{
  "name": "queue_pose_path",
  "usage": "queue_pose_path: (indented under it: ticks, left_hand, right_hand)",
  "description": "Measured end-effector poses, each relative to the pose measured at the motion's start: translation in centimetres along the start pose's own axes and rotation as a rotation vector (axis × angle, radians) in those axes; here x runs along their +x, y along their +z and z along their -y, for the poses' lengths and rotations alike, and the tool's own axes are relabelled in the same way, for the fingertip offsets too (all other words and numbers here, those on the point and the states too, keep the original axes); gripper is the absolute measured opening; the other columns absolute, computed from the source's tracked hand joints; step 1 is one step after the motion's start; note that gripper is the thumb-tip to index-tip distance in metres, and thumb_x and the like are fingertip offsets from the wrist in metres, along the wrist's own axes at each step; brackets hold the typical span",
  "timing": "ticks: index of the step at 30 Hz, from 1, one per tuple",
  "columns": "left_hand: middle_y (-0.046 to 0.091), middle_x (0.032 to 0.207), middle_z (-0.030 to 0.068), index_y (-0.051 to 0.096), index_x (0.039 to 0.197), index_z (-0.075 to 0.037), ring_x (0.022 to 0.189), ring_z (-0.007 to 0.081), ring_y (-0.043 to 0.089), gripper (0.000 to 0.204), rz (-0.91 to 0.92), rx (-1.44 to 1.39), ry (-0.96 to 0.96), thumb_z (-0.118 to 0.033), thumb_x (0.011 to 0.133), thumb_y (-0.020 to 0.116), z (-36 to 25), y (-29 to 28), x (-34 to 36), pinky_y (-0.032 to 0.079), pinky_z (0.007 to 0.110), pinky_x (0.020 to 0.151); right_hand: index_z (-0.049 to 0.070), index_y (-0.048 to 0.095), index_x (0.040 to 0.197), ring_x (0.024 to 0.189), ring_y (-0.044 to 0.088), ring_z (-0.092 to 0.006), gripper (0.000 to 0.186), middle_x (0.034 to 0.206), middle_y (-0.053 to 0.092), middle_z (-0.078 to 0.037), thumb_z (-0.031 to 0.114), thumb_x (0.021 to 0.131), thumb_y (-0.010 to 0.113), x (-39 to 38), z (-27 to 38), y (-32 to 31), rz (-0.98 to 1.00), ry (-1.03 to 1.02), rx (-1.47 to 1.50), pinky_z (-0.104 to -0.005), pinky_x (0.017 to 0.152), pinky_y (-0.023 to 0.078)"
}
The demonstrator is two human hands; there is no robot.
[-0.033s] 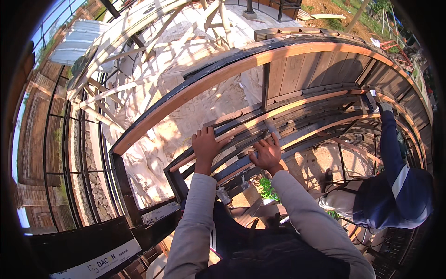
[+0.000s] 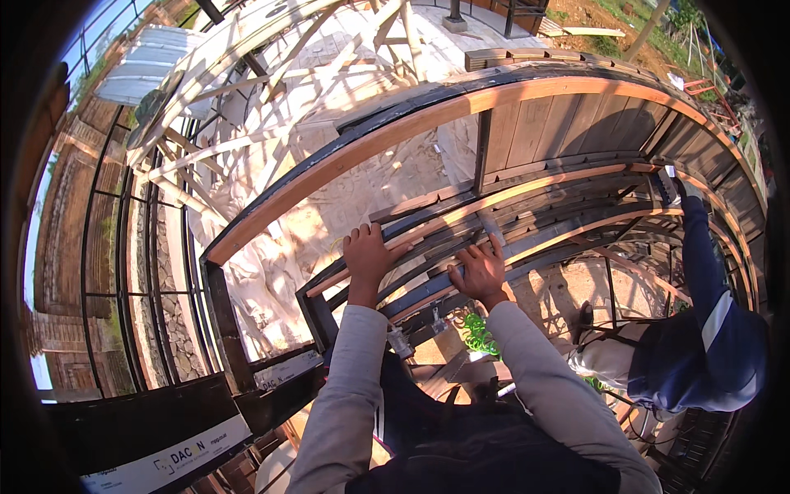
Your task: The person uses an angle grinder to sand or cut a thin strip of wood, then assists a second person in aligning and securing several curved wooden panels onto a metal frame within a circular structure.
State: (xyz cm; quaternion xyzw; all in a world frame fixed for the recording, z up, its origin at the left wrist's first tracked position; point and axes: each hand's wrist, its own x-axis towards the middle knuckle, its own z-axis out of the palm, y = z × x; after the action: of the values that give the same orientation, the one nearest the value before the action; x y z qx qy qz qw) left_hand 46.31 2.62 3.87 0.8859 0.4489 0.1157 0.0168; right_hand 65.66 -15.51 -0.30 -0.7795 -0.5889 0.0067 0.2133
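Observation:
My left hand (image 2: pixel 368 257) is closed over a curved wood-and-black-metal rail (image 2: pixel 527 189), fingers hooked over its far side and thumb lying along the wood strip. Lower and to the right, my right hand (image 2: pixel 480 272) has its fingers curled on a second curved rail (image 2: pixel 551 236), beside a short cross-piece (image 2: pixel 489 221). Part of that grip is hidden under the palm. Both rails belong to one curved frame, whose top beam (image 2: pixel 329 177) arcs beyond my hands. Just below my hands is a silver metal fitting (image 2: pixel 400 342).
At the right a person in a dark blue jacket (image 2: pixel 699 354) reaches to the frame. A green coiled hose (image 2: pixel 477 334) hangs below my right forearm. Pale poles (image 2: pixel 206 156) stand at far left above a white sheet (image 2: pixel 271 317). A black beam (image 2: pixel 148 412) crosses at lower left.
The whole view has shifted slightly, so the frame sits a little further right. Both my hands keep their places on the rails.

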Motion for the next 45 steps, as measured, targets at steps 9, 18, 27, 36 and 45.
queue_pose_path:
  ticks: [9, 18, 27, 36, 45]
  left_hand:
    - [0.072, 0.087, 0.0153, 0.072, 0.094, -0.001, 0.088, 0.0322, 0.071, 0.090, 0.080, 0.056, -0.053, -0.087, 0.072, 0.059, 3.2, 0.8, -1.9, 0.054, 0.043, 0.081]
    - [0.069, 0.108, 0.0160, 0.070, 0.107, -0.001, 0.105, 0.0330, 0.067, 0.096, 0.282, -0.014, -0.143, -0.088, 0.068, 0.063, 1.4, -1.9, -1.2, 0.051, 0.045, 0.093]
    - [0.057, 0.141, 0.0205, 0.053, 0.142, -0.005, 0.135, 0.0381, 0.050, 0.083, 0.236, -0.445, -0.164, -0.049, 0.078, 0.082, -5.0, -15.6, -17.4, 0.039, 0.048, 0.113]
    - [0.072, 0.112, 0.0191, 0.068, 0.116, 0.003, 0.108, 0.0315, 0.070, 0.039, -0.388, -0.366, -1.136, -0.025, 0.090, 0.077, -15.4, -23.4, -62.7, 0.054, 0.039, 0.093]
    - [0.068, 0.080, 0.0079, 0.066, 0.101, 0.004, 0.065, 0.0144, 0.060, 0.035, -0.837, -0.481, -1.958, -0.031, 0.100, 0.063, -33.7, -11.4, -87.5, 0.051, 0.030, 0.063]
  right_hand:
    - [0.012, 0.074, 0.091, 0.099, 0.064, -0.0314, 0.037, 0.089, 0.068, -0.009, 0.047, 0.086, 0.064, -0.3, 0.5, 0.3, -0.064, -0.041, 0.011, -0.0541, 0.120, 0.024]
    - [0.013, 0.075, 0.103, 0.114, 0.061, -0.0288, 0.048, 0.108, 0.071, -0.008, 0.056, 0.091, 0.057, -0.1, 0.1, -0.8, 0.154, 0.010, -0.066, -0.0537, 0.123, 0.014]
    - [0.014, 0.074, 0.111, 0.120, 0.061, -0.0314, 0.068, 0.116, 0.071, -0.009, 0.073, 0.089, 0.051, -0.3, 0.8, -1.2, 0.170, -0.066, -0.153, -0.0565, 0.122, 0.013]
    - [0.015, 0.053, 0.145, 0.144, 0.039, -0.0393, 0.086, 0.148, 0.052, -0.017, 0.076, 0.084, 0.055, -0.7, -3.2, -2.3, 0.490, -0.280, -0.106, -0.0663, 0.119, 0.003]
    - [0.012, 0.043, 0.151, 0.146, 0.035, -0.0419, 0.098, 0.155, 0.042, -0.020, 0.079, 0.081, 0.056, -0.2, -2.6, -1.1, 0.490, -0.296, -0.194, -0.0648, 0.120, 0.006]
